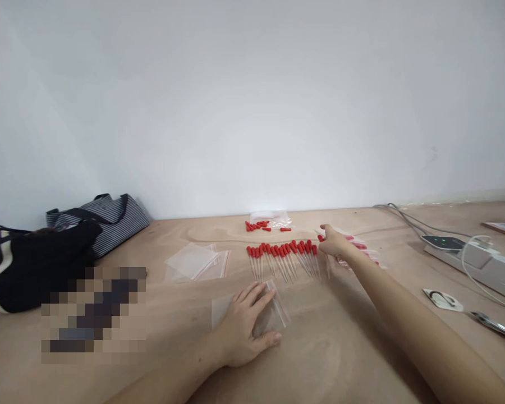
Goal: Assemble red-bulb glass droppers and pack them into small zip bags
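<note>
My left hand [246, 328] lies with its fingers spread on a clear zip bag [278, 306] that has a red line near its edge. At the right end of a row of red-capped droppers [284, 252], my right hand [334, 244] pinches a dropper [321, 239] by its red cap; its thin clear tube hangs below the fingers. Several flat clear bags [197, 261] overlap left of the row. Filled bags with red caps inside [362, 247] lie partly behind my right hand and forearm. Loose red caps [258, 225] and clear tubes [280, 220] sit behind the row.
Black [46, 264] and striped [122, 221] bags stand at the left, near a pixelated patch. On the right are a white power strip [480, 266] with cables, a black device [444, 242], a white ring holder [443, 300] and a metal tool [494, 324]. A wall rises behind the table.
</note>
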Demonstrator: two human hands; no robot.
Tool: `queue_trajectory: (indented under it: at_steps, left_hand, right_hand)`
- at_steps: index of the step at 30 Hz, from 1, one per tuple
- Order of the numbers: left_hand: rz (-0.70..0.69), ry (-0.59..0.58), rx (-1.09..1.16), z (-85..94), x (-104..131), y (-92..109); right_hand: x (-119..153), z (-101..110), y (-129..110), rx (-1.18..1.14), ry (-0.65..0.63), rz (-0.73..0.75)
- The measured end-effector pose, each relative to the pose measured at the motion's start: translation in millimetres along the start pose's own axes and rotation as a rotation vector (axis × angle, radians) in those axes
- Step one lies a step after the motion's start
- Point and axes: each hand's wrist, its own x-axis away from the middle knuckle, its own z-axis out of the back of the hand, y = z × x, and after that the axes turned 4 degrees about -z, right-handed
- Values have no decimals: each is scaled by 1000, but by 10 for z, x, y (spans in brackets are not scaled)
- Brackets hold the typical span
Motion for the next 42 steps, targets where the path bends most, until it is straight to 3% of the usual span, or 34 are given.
queue_trajectory:
  at_steps: [6,11,14,24,30,33,37,42]
  left_hand:
    - [15,-1,15,22,3,18]
    - [50,-25,15,114,5,102]
    - [68,-22,29,131,15,125]
    - [74,5,55,145,23,143]
    - [63,34,60,125,32,129]
    - [59,38,66,119,28,131]
    - [12,48,104,102,7,142]
    - [-32,51,139,73,-28,169]
  right_hand:
    - [173,68,-196,-464,-251,25]
    - [556,-162,-419,-1135,-188,-47]
    - [794,-315,-467,-1274,-140,-88]
    - [970,-364,-482,-1358,-76,-166]
    - [1130,-434,-550,-1407,-172,-194]
    - [1220,-436,-514,-1355,-313,-94]
    - [1239,-359,-394,-1121,-512,169]
    - [1175,-254,-282,-848,-524,368]
